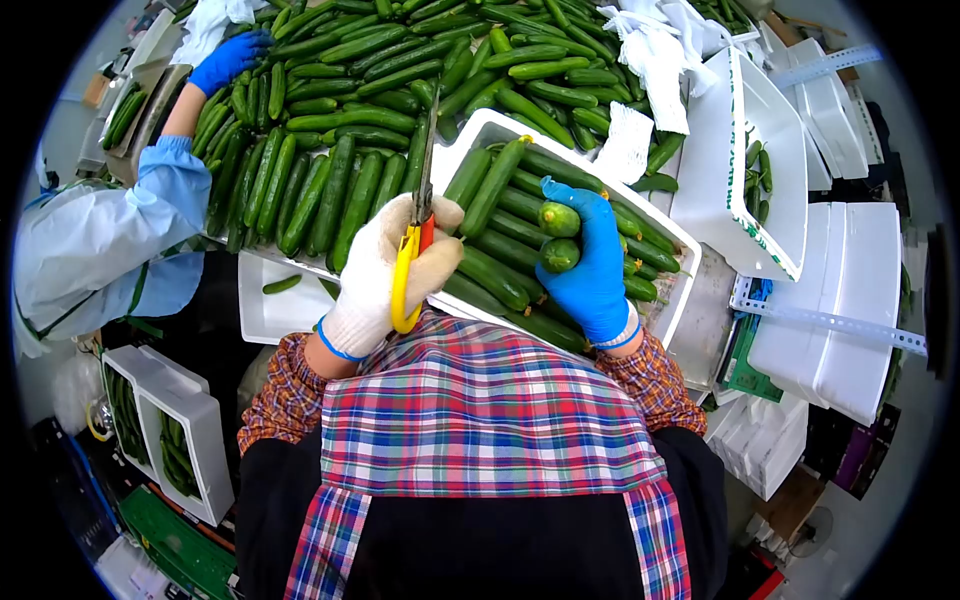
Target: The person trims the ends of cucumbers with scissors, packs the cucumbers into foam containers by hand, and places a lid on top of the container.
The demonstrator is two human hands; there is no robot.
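My left hand, in a white knit glove, grips scissors with yellow and red handles, their blades pointing away from me. In a blue glove, my right hand is wrapped round two cucumbers, whose ends face me. Both hands are over a white foam box that holds rows of cucumbers. One cucumber lies slantwise on top, just right of the scissors. The far ends of the two held cucumbers are hidden.
A large heap of cucumbers covers the table beyond, with a neat row at left. A co-worker's blue-gloved hand rests on the heap's left edge. White cloths lie at right, beside a tilted foam box. Another foam box stands lower left.
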